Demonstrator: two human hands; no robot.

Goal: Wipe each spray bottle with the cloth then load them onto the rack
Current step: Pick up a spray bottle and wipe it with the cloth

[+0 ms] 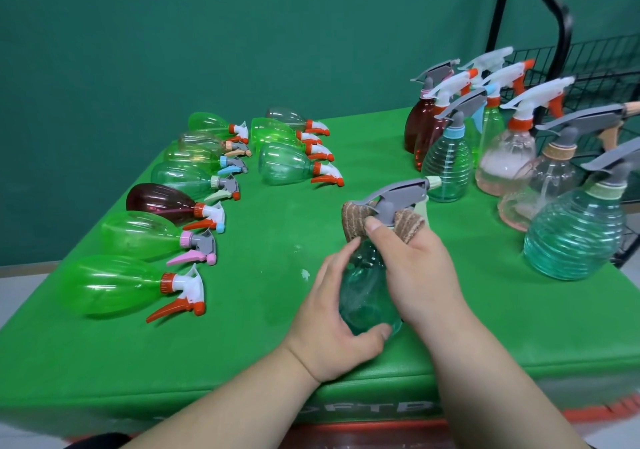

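Head view: teal spray bottle [363, 285] is held upright over the near-centre of the green table [242, 362], body gripped by the left hand [332, 320], fingers curled round it. Brown cloth [355, 221] is wrapped at the neck under the grey trigger and pinched by the right hand [415, 275]. Left side: eleven flat-laid bottles [114, 285], two columns, seven and four. Right side: about eight upright bottles [575, 240], overlapped, count not exact. Black wire rack [602, 67] is seen behind, partly blocked by spray heads.
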